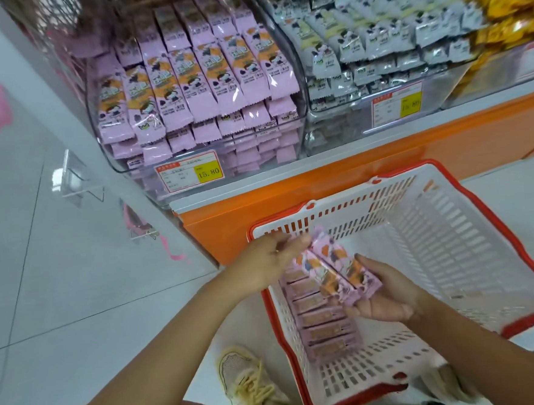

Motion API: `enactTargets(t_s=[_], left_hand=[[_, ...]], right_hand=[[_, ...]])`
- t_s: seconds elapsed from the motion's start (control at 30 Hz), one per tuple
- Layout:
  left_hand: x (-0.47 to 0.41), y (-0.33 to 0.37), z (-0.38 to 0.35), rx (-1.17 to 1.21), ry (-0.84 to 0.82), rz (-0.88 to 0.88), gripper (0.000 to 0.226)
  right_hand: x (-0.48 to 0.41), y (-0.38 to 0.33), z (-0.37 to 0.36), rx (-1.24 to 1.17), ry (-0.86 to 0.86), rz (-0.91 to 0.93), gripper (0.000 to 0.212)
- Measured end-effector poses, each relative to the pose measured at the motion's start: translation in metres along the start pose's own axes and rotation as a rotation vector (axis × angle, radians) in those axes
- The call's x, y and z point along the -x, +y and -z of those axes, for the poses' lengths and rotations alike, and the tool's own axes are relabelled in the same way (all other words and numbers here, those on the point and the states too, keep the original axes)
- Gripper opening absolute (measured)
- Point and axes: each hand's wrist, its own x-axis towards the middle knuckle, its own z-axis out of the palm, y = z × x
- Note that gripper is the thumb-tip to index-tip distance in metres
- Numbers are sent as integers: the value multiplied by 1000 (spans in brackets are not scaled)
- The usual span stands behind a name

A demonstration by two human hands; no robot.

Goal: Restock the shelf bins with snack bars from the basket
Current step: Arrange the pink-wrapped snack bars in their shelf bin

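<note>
Head view, listed near to far. One pale shoe (250, 383) on the tiled floor, beside the basket (445, 246). The basket is white lattice with a red rim and stands on the floor before the orange shelf base. Basket contents: a single row of pink snack bars (323, 320) lying along the left wall, and the rest of its bottom bare. Right hand (389, 295): over the basket, fingers curled under and thumb over a small bundle of held bars (336, 270), clamped on them. Left hand (269, 259): at the far end of that bundle, fingers reaching to the wrapper tips, too blurred to tell whether they pinch or only touch. Shelf above: clear pink-bar bin (256, 158) with price label (191, 173), stacked close to its top with matching bars. Next bin: grey-white packets (375, 46), full. Beyond it: yellow packets (514, 1). Judgement: restocking is well advanced. Outstanding are the bundle in hand and the one row in the basket, which belong in the pink-bar bin.
</note>
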Motion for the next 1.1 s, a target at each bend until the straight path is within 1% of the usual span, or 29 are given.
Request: enactTargets(t_s=[0.03,0.07,0.13,0.23,0.3,0.43,0.47,0.5,0.53,0.57,0.63,0.67,0.7,0.8,0.83,0.87,0.9,1.03,1.1], left_hand=[[4,10,2,137,1,-30,58],[10,22,6,230,10,-85,55],[20,36,13,303,50,-168,42],[35,53,26,372,112,-191,29],[42,60,35,402,136,-195,26],[54,64,54,410,204,-200,23],[56,65,59,420,228,-200,25],[57,64,63,447,266,-192,29],[58,64,67,486,316,-185,31],[58,64,71,530,378,-181,30],[60,64,78,609,515,-167,28],[61,64,82,646,579,-157,29],[62,63,87,687,632,-148,31],[68,62,101,850,736,-131,39],[71,63,105,887,758,-132,39],[74,63,109,904,779,-140,38],[76,63,112,903,797,-158,37],[86,65,123,834,846,-277,25],[91,65,132,778,896,-300,23]], right_hand=[[0,-1,-11,-11,-35,29,57],[-1,-4,-23,4,-24,72,58],[-5,-7,-43,3,-65,94,61],[-3,-8,-69,31,-139,105,59],[0,-12,-82,103,-105,109,58],[7,-33,-111,199,10,43,61],[8,-40,-122,261,42,36,61],[10,-46,-135,352,98,67,60],[11,-51,-147,477,175,136,58],[11,-54,-160,625,259,242,55],[10,-55,-182,1000,463,543,51],[9,-54,-192,1172,522,711,51],[7,-52,-201,1337,552,837,55],[-10,-46,-215,1871,641,1090,72],[-17,-47,-218,1982,665,1189,72],[-24,-49,-220,2031,684,1266,70],[-30,-52,-224,2028,688,1305,66],[-46,-68,-246,1966,649,1367,62],[-50,-78,-256,1910,607,1344,59]])
